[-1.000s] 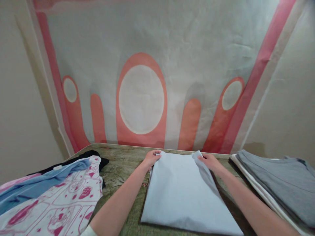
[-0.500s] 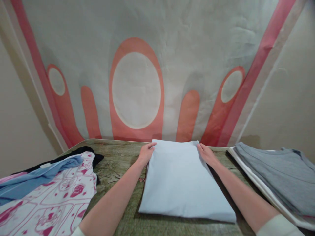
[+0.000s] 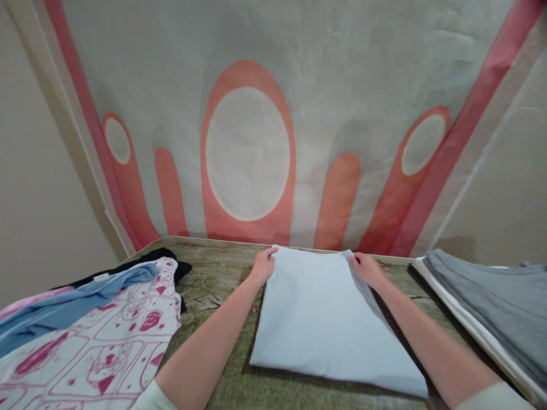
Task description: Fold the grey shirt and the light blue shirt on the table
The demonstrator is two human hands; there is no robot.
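Observation:
A light blue folded garment (image 3: pixel 329 319) lies in front of me in a rough rectangle, its near edge toward me. My left hand (image 3: pixel 263 266) pinches its far left corner, thumb on top. At the far right corner my right hand (image 3: pixel 367 270) grips the cloth, where a small flap is turned up. Both arms reach along the garment's sides. The fingers under the fabric are hidden.
The garment rests on a wood-patterned table (image 3: pixel 213 285). Left of it lie a white garment with pink prints (image 3: pixel 123 341), a blue garment (image 3: pixel 85 302) and a black one (image 3: pixel 183 270). A stack with a grey shirt (image 3: pixel 491 302) on top stands right. A printed backdrop (image 3: pixel 384 68) hangs behind.
The view has shifted slightly, so most things sit further right in the picture. Both hands keep hold of the far corners, and the right corner is now bent up a little more.

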